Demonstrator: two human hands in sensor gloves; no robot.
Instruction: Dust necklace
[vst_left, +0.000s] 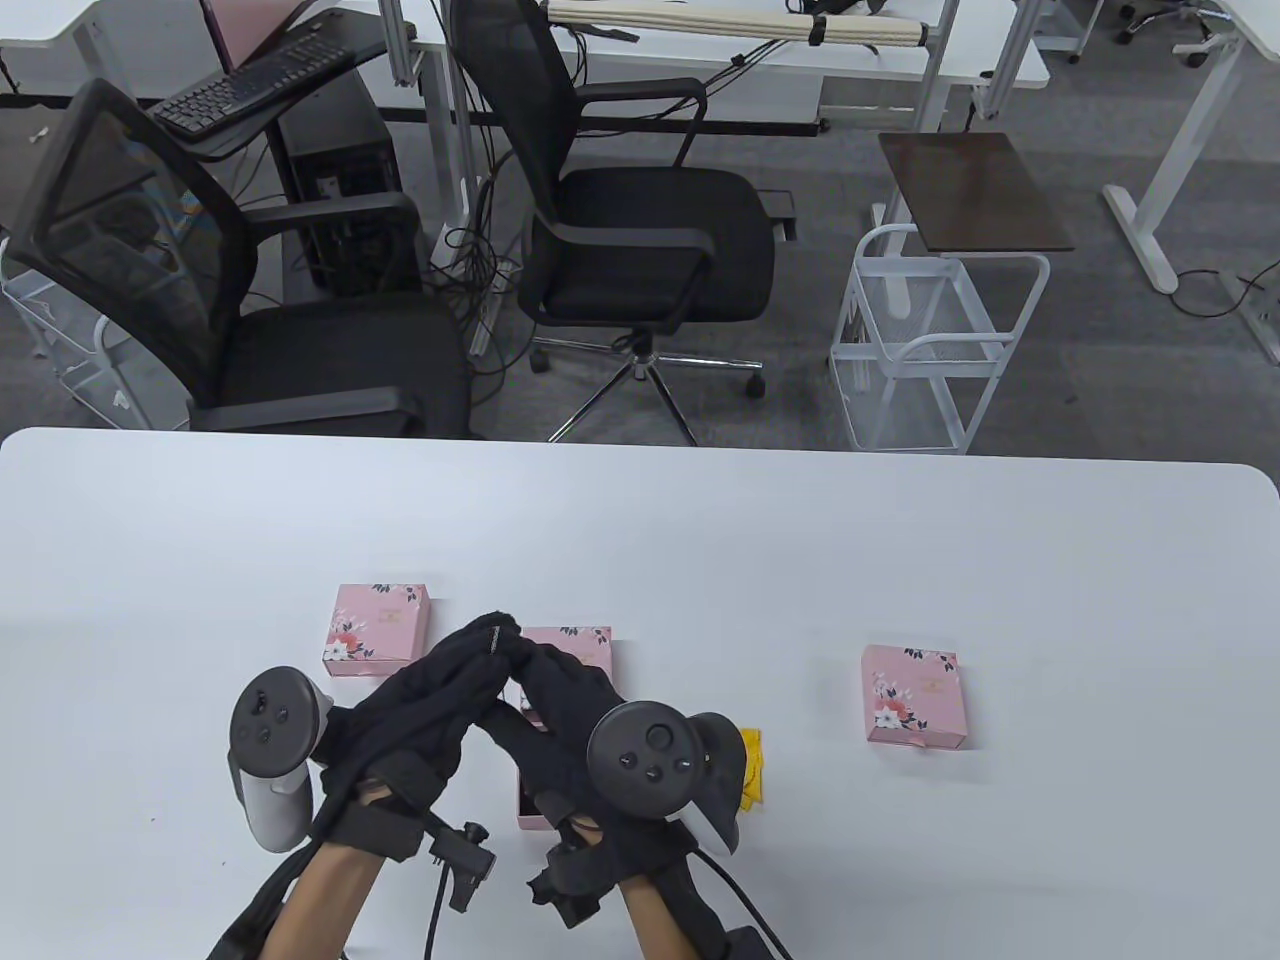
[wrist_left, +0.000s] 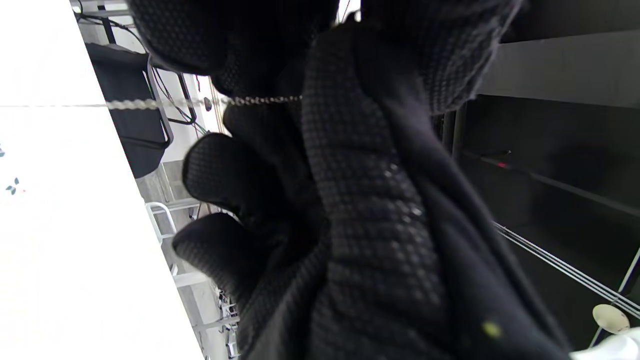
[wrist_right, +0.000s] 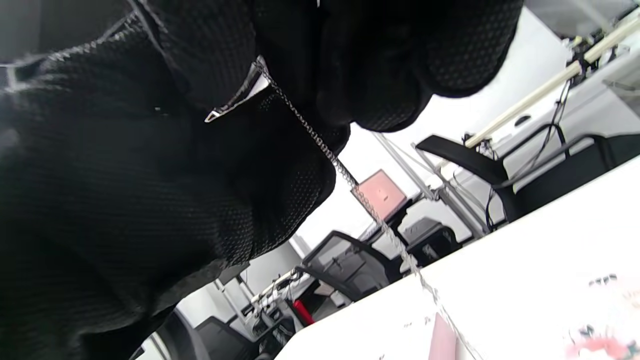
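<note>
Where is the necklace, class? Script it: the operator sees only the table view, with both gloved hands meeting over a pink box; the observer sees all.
Observer: Right wrist view: a thin silver chain necklace emerges where the black-gloved fingertips meet.
Operator: Hanging free?
Observer: No, it slants down towards the white table, beside the pink floral box.
Operator: Who holds it?
Observer: Left wrist view: it vanishes between the left hand's fingers; the right hand's grip is hidden.

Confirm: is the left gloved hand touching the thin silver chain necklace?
Touching. In the left wrist view the thin silver chain necklace runs taut straight into the left gloved hand, pinched between its fingertips.
</note>
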